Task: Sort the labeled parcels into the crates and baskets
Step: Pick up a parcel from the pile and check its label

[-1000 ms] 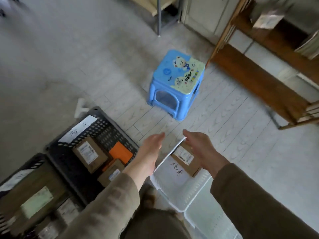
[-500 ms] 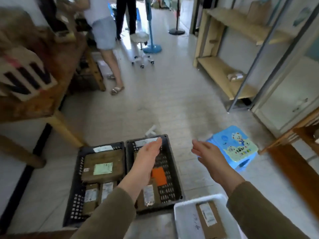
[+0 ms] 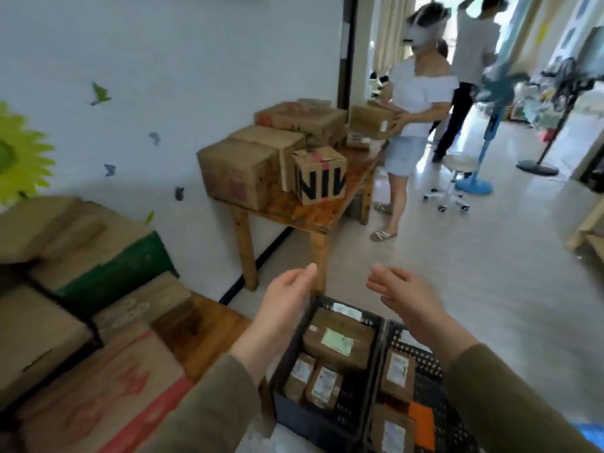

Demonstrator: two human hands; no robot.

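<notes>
Both of my hands hang in the air above two black crates on the floor, and neither holds anything. My left hand [image 3: 287,299] has its fingers straight, over the left black crate [image 3: 294,416]. My right hand [image 3: 405,295] is spread open above the right black crate [image 3: 451,429]. The left crate holds a large brown parcel [image 3: 340,341] with a green label and two small labeled parcels [image 3: 313,382]. In the right crate lie brown labeled parcels [image 3: 397,376] and an orange one [image 3: 421,426].
A wooden table [image 3: 294,214] with several cardboard boxes [image 3: 235,173] stands ahead by the wall. More cardboard boxes [image 3: 81,354] are stacked at my left. A person [image 3: 415,103] holding a box stands beyond the table, near a stool and a fan stand [image 3: 474,184].
The view has swung left and up, from the white basket and blue stool to the black crates and the table. The flat parcel held a second ago is gone from my hands.
</notes>
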